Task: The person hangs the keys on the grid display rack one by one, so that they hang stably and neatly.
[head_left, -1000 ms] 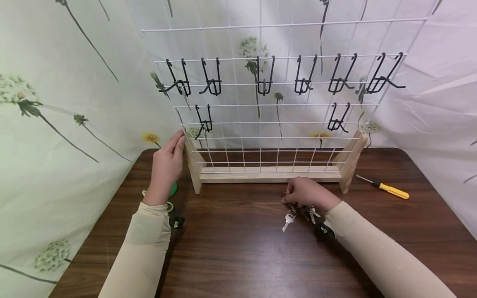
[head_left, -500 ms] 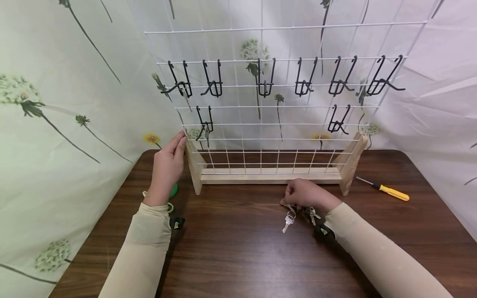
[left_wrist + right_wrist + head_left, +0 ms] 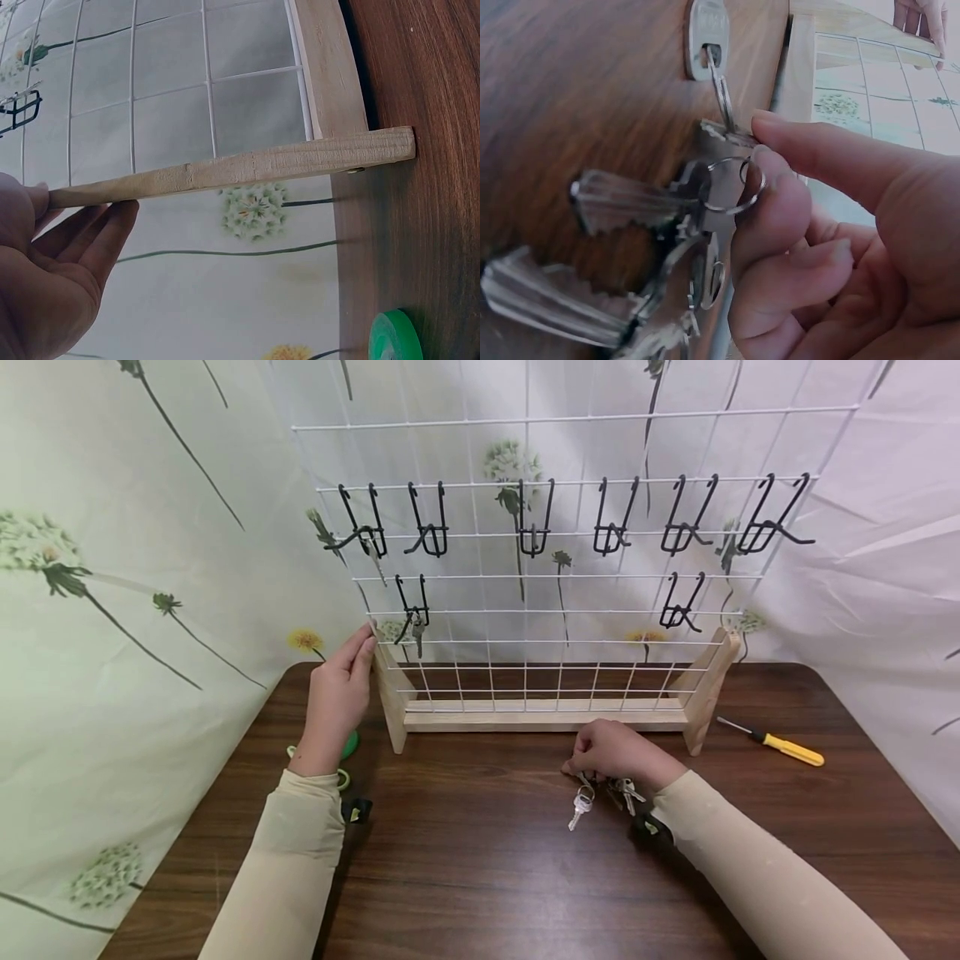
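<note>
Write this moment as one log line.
left hand: touches rack side post | right hand: pinches keys on table | screwdriver: lying untouched

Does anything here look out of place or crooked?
Nothing looks damaged or spilled. The white wire grid rack stands upright on its wooden base; the left hand touches its side post. The right hand pinches a bunch of silver keys on the table.

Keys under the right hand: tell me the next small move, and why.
Probably lift one ring clear of the keys: the right hand pinches it on the table, the left hand steadies the rack, and most hooks hang bare.
</note>
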`<state>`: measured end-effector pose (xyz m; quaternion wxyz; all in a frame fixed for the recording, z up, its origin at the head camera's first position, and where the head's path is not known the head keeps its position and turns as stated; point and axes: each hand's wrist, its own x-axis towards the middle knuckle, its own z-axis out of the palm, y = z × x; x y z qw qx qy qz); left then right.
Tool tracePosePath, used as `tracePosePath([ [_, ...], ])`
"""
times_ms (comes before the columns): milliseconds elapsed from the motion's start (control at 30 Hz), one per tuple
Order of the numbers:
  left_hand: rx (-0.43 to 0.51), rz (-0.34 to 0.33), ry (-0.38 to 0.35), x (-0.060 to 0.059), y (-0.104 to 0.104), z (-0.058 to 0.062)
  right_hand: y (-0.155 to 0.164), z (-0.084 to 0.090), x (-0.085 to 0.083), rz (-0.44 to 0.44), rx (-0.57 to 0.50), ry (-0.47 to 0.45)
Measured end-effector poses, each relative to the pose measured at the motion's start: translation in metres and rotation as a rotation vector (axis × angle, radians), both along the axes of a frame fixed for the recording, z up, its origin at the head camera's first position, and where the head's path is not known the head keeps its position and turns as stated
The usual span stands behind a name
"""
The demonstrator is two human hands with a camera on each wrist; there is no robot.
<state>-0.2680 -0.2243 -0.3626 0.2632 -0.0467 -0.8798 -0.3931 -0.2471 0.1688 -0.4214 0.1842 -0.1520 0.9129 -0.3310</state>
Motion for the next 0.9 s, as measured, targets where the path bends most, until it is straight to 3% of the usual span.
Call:
tracePosePath([
  [200, -0.011, 0.012, -0.003, 0.001, 0.001, 0.001, -0.004, 0.008, 0.0, -0.019, -0.061, 0.038],
  [467, -0.003, 0.0, 0.007, 0.0, 0.0, -0.001, -0.02, 0.033, 0.002, -0.019, -0.125, 0.126],
  [667, -0.002, -0.001, 0.002, 0.0, -0.001, -0.001, -0.041, 0.059, 0.006, -0.044, -0.238, 0.141],
  [900, 0.002, -0.006, 0.003, -0.001, -0.001, -0.002, -0.068, 0.099, 0.015, 0.007, -0.393, 0.215],
])
